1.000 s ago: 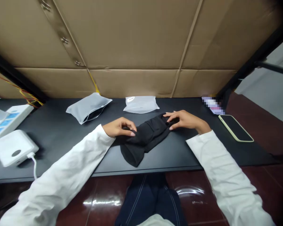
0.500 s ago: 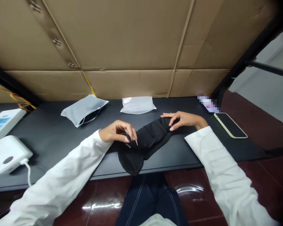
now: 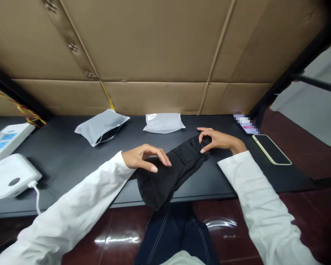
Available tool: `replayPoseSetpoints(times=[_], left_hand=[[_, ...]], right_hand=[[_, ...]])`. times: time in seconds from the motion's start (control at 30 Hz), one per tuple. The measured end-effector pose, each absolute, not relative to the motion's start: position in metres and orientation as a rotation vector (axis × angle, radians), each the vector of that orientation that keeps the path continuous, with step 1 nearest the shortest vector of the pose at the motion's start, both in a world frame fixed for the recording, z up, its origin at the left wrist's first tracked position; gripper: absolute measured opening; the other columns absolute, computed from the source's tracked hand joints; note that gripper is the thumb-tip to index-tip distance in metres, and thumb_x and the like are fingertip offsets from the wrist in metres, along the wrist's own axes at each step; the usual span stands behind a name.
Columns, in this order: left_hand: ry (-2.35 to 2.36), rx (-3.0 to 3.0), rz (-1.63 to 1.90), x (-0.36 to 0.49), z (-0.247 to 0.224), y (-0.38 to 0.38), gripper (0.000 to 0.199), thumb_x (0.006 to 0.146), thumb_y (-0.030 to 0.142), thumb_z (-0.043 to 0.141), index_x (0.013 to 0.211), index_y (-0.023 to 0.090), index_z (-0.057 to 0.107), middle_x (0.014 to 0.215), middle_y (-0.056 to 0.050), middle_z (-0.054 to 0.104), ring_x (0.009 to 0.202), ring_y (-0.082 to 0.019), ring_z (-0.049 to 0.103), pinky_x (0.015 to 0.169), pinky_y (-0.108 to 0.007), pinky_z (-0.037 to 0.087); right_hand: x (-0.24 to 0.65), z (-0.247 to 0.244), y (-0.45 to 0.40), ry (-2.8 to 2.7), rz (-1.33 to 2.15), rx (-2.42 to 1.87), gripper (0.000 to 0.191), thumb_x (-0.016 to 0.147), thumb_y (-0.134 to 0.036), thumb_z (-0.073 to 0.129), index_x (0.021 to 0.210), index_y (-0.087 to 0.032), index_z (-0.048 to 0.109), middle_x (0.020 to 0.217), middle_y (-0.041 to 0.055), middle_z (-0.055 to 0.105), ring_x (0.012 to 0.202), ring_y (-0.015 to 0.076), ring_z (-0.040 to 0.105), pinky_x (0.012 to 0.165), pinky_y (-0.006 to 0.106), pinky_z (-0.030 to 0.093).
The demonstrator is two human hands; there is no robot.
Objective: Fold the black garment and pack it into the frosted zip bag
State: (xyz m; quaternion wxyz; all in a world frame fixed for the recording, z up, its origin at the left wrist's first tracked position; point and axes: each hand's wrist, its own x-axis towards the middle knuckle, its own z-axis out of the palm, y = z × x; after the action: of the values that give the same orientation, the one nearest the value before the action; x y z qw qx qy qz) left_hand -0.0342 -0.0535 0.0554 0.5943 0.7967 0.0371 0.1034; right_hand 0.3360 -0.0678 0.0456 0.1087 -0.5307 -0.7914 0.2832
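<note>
A folded piece of black cloth (image 3: 168, 173) lies slantwise on the dark table, its lower end hanging a little over the front edge. Over its left part is my left hand (image 3: 147, 158), thumb and fingers apart with nothing between them. At the cloth's upper right end is my right hand (image 3: 216, 140). Its thumb and index finger are spread at the cloth's edge, and the other fingers reach out behind; no grip on the cloth shows.
Behind the cloth lie a translucent zip bag (image 3: 164, 123) and a fuller, partly open one (image 3: 102, 127). Right are a phone (image 3: 271, 149) and a partly blurred flat item (image 3: 246, 124). Left are a white charger (image 3: 15, 176), its cable, and a power strip (image 3: 9, 141). Cardboard (image 3: 160, 44) stands behind.
My left hand has let go of the cloth and opened. The thumb and index finger of my right hand have parted. The cloth lies flatter, and the view has shifted slightly.
</note>
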Motion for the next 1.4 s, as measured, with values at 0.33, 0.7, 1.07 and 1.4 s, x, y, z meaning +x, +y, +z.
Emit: replayPoseSetpoints(times=[0.33,0.7,1.07,1.4], left_hand=[[0.175,2.298,0.382,-0.035,0.028,-0.034,0.034,0.093,0.018,0.053,0.122,0.024,0.068,0.142,-0.013,0.055,0.134,-0.028,0.047,0.114,-0.052,0.037],[-0.013,2.584,0.201,-0.021,0.037,-0.059,0.051,0.078,0.008,0.054,0.126,0.024,0.065,0.158,-0.006,0.034,0.15,-0.032,0.021,0.12,-0.056,0.026],[0.145,2.775,0.185,-0.022,0.034,-0.059,0.06,0.083,0.022,0.06,0.142,0.025,0.048,0.153,-0.012,0.04,0.143,-0.032,0.036,0.116,-0.048,0.034],[0.32,2.95,0.369,-0.027,0.028,-0.049,0.055,0.082,0.036,0.063,0.134,0.02,0.053,0.144,-0.018,0.047,0.136,-0.037,0.04,0.109,-0.054,0.039]], right_hand=[[0.352,0.03,-0.06,-2.006,0.767,-1.867,0.067,0.047,-0.044,0.089,0.105,-0.02,0.064,0.08,0.0002,0.064,0.071,0.0186,0.06,0.063,0.029,0.046],[0.267,0.062,-0.093,-2.054,0.308,-1.112,0.018,0.073,-0.011,0.055,0.086,-0.023,0.06,0.096,0.0054,0.063,0.092,0.0223,0.059,0.086,0.036,0.047],[0.249,0.05,-0.1,-2.431,0.631,-0.911,0.045,0.067,0.001,0.054,0.104,-0.022,0.064,0.112,0.0057,0.063,0.101,0.0212,0.061,0.09,0.035,0.05],[0.257,0.03,-0.087,-2.271,0.207,-1.108,0.054,0.079,-0.005,0.062,0.128,-0.027,0.061,0.125,0.0081,0.06,0.117,0.0264,0.056,0.103,0.048,0.048]])
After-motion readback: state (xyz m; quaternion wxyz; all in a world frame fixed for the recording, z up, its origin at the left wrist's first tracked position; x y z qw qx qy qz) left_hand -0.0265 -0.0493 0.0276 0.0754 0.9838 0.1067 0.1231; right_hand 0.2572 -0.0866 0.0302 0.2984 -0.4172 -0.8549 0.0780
